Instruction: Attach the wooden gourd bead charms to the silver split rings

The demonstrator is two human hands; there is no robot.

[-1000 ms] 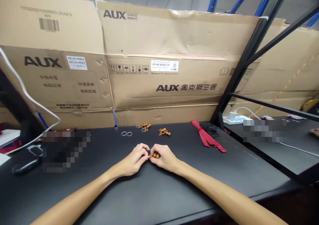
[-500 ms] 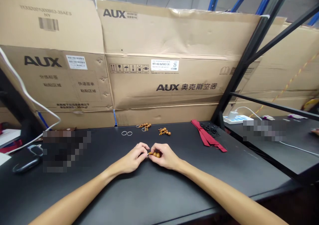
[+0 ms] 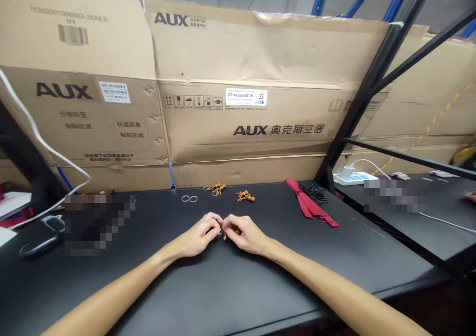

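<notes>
My left hand (image 3: 203,234) is closed, thumb and forefinger pinched on a small metal key ring (image 3: 220,231) that mostly hides behind the fingertips. Close against it, my right hand (image 3: 243,234) is curled around a brown beaded pendant (image 3: 225,237); only a few of its beads show beneath the fingers. Both hands rest low over the black table (image 3: 223,291). Beyond them lie two loose key rings, a left one (image 3: 185,198) and a right one (image 3: 194,199). A beaded pendant with rings (image 3: 219,188) and another beaded pendant (image 3: 245,196) lie farther back.
Red strips (image 3: 308,202) and a pile of small black pieces (image 3: 314,195) lie at the back right. Cardboard (image 3: 245,147) walls off the rear. A black rack post (image 3: 330,165) stands at right; eyeglasses (image 3: 53,223) and a dark case (image 3: 40,245) sit at left.
My right fingers have shifted over the pendant, and its beads, plainly visible before, are now mostly covered, with one hanging lower. My left hand stays nearly still.
</notes>
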